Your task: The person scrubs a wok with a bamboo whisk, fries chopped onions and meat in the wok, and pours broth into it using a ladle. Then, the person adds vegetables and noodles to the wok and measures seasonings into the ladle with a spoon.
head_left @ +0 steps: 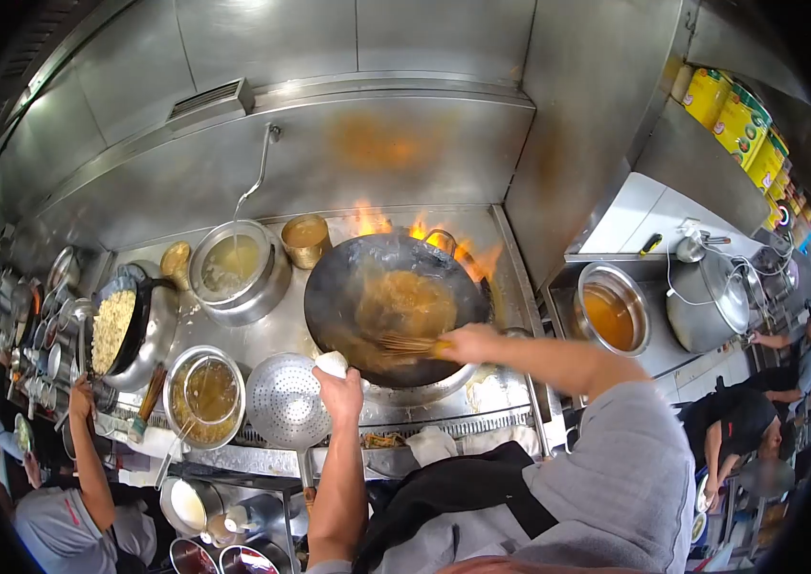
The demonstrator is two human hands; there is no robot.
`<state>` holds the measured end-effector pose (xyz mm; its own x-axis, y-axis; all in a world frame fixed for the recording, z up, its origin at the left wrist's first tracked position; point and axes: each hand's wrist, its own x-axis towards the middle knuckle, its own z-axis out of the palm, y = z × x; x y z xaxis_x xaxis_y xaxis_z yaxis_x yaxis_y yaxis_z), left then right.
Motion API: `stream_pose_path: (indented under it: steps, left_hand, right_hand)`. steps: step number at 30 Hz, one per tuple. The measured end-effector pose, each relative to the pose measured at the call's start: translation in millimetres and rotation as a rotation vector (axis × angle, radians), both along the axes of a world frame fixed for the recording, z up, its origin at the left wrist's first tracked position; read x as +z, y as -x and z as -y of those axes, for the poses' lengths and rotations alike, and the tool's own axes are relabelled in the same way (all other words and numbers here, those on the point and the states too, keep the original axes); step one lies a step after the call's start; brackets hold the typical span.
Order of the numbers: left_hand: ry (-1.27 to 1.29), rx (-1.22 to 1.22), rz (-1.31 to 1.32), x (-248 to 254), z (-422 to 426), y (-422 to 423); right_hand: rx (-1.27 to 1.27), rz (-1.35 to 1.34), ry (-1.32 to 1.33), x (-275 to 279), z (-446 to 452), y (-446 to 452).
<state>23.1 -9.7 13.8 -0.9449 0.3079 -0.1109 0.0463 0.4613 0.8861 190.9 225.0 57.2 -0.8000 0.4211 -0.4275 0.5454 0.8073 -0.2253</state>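
A large black wok (338, 287) sits over high flames, with brownish liquid swirling in it. My right hand (467, 344) is closed around the end of a bamboo brush (407, 343), whose bristles reach into the wok. My left hand (339, 392) is closed on a white cloth (332, 364) near the wok's lower left edge. Just left of that hand lies a round perforated strainer (285, 400), its handle pointing toward me. A pot of oil with a wire strainer (204, 397) stands farther left.
Behind are a steel pot under a tap (233, 263) and a small metal pot (307, 241). A co-worker's arm (89, 459) holds a pan of food (113, 330) at left. At right stand a pot of orange liquid (609, 318) and a lidded pot (707, 301); other people work beyond.
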Motion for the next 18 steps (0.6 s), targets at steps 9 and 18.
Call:
stream_pose_path:
  steps: [9,18]
  left_hand:
    - [-0.173,-0.099,-0.028,-52.9,2.7,21.8]
    - [-0.473,0.044,0.307,-69.6,-6.0,13.8]
  right_hand:
    - [-0.321,-0.126,-0.260,-61.2,-62.3,88.5]
    - [0.027,0.018,-0.171,-12.0,13.7,10.9]
